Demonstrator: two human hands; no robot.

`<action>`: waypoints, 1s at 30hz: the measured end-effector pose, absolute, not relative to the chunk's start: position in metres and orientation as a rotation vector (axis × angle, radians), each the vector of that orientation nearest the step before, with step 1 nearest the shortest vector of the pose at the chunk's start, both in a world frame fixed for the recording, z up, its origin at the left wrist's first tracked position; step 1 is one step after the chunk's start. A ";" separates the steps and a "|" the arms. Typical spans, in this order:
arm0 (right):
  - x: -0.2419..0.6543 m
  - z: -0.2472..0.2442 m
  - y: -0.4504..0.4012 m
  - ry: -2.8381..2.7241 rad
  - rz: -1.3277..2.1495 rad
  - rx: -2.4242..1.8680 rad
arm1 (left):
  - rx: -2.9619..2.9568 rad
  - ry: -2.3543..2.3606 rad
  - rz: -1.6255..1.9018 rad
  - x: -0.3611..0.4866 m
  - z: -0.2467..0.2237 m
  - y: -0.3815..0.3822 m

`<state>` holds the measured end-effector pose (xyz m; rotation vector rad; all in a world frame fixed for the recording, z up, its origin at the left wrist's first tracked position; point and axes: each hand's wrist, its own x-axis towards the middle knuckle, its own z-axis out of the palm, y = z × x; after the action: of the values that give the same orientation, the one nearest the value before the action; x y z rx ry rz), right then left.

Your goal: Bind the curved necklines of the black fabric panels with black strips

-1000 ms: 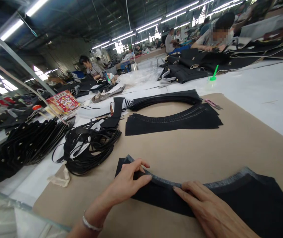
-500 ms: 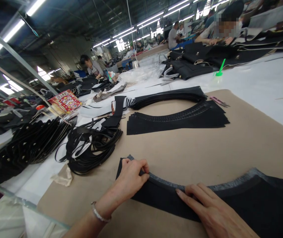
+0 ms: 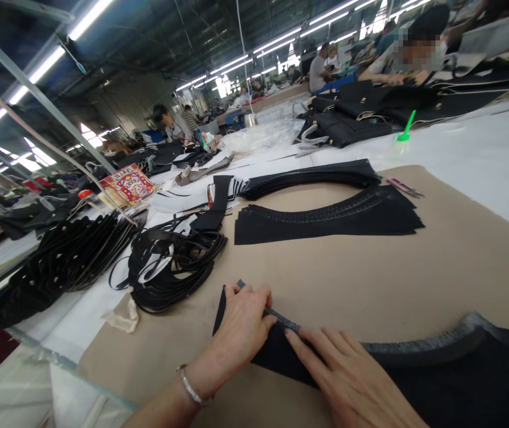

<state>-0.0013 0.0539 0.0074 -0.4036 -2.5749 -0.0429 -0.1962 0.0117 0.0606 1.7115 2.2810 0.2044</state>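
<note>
A black fabric panel [image 3: 451, 386] with a curved upper edge lies on the brown board, near me. Along that curve runs a mottled grey strip [image 3: 419, 346]. My left hand [image 3: 241, 327], with a silver bracelet at the wrist, is closed on the panel's left end; thumb and curled fingers pinch the strip edge. Close to its right, my right hand [image 3: 339, 368] lies with fingers stretched out flat over the panel and strip, pressing down. It covers part of the curve. The panel's right end runs out of view.
Beyond my hands lie stacked curved black pieces [image 3: 326, 220] on the brown board [image 3: 481, 261]. Pink-handled snips [image 3: 404, 186] and a green-topped glue bottle [image 3: 404, 138] are at the right. Coiled black strips [image 3: 174, 279] lie left. Co-workers sit farther back.
My right hand has slid left along the curved edge, closer to my left hand. My left hand keeps its hold at the panel's left end. The whole view has shifted slightly.
</note>
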 end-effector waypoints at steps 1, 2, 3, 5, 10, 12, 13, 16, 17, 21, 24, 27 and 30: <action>-0.008 0.005 0.051 -2.557 -0.041 -0.404 | 1.711 2.295 0.209 -0.198 0.061 0.011; -0.014 0.002 0.049 -2.539 -0.046 -0.405 | 1.707 2.303 0.215 -0.202 0.061 0.010; -0.018 -0.001 0.048 -2.523 -0.055 -0.411 | 1.701 2.304 0.222 -0.206 0.062 0.010; -0.021 -0.005 0.046 -2.518 -0.079 -0.420 | 1.683 2.296 0.240 -0.217 0.064 0.009; -0.022 -0.005 0.046 -2.534 -0.108 -0.425 | 1.628 2.266 0.284 -0.243 0.068 0.011; -0.022 -0.004 0.047 -2.536 -0.114 -0.417 | 1.622 2.253 0.297 -0.247 0.067 0.012; -0.022 -0.004 0.047 -2.540 -0.114 -0.409 | 1.620 2.252 0.303 -0.248 0.066 0.013; -0.022 -0.007 0.048 -2.553 -0.112 -0.392 | 1.608 2.259 0.316 -0.250 0.061 0.015; -0.022 -0.008 0.049 -2.553 -0.113 -0.392 | 1.601 2.263 0.317 -0.250 0.059 0.015; -0.021 -0.013 0.050 -2.497 -0.109 -0.411 | 1.572 2.275 0.315 -0.253 0.054 0.015; -0.022 -0.014 0.050 -2.494 -0.091 -0.404 | 1.563 2.276 0.320 -0.254 0.053 0.015; -0.023 -0.012 0.051 -2.488 -0.086 -0.390 | 1.553 2.276 0.328 -0.255 0.053 0.014; -0.023 -0.010 0.052 -2.495 -0.085 -0.389 | 1.548 2.268 0.327 -0.255 0.054 0.013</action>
<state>-0.0230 0.0517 -0.0096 -0.3886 -2.4949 -0.0850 -0.2551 0.0130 0.0542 1.5478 2.2676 0.3268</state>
